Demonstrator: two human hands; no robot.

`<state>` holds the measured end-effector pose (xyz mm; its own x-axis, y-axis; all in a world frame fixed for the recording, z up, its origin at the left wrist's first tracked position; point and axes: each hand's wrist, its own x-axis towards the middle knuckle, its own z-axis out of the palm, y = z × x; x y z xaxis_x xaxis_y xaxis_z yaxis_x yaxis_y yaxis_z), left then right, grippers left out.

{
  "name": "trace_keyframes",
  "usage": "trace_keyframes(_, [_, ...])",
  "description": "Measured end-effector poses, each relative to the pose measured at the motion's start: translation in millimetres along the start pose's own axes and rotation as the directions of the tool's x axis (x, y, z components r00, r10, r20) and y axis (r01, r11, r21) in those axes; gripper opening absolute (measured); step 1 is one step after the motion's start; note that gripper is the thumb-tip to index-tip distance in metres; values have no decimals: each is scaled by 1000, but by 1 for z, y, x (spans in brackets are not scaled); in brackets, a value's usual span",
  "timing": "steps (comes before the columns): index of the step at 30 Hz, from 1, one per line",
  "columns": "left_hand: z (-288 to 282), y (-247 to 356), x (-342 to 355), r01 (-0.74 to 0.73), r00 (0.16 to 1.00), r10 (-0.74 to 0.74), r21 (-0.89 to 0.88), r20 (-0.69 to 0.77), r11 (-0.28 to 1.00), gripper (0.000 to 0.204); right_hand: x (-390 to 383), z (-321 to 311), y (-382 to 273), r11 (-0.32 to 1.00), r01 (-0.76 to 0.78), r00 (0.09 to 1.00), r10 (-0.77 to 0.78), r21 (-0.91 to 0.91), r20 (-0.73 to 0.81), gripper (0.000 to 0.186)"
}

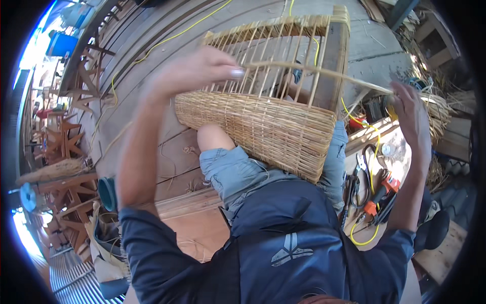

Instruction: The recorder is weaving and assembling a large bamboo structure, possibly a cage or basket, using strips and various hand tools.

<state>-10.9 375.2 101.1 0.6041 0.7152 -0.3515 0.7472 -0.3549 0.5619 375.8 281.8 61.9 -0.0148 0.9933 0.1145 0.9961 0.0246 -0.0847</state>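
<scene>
A partly woven wicker panel [258,126] rests across my lap. Its near side is a dense weave of tan strands, while bare upright stakes run on to the wrapped far bar. A thick wooden bar [332,66] forms its right side. Above the stakes, one long flat rattan-like strand [324,72] is stretched between my hands. My left hand [210,68], slightly blurred, pinches the strand's left end over the panel. Out to the right of the panel, my right hand [409,106] is raised, blurred, with its fingers closed around the strand's other end.
Near my right side lie an orange-and-black power tool [382,191], pliers [361,162] and a yellow cord [365,243]. A bundle of loose strands [436,114] sits beyond my right hand. Wooden star shapes [66,139] and a dark green pot [107,192] stand at left.
</scene>
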Motion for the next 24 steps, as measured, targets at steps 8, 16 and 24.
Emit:
trace_keyframes(8, [101,18,90,-278,955,255,-149,-152,949,32,-2,3,-53,958,147,989,-136,-247,59,49])
trace_keyframes(16, [141,62,99,-463,884,461,-16,-76,886,26,-31,33,-58,933,328,944,-330,148,-10,32])
trace_keyframes(24, [138,14,82,-216,975,221,192,-3,957,22,-19,46,-42,968,-70,945,-12,239,326,15])
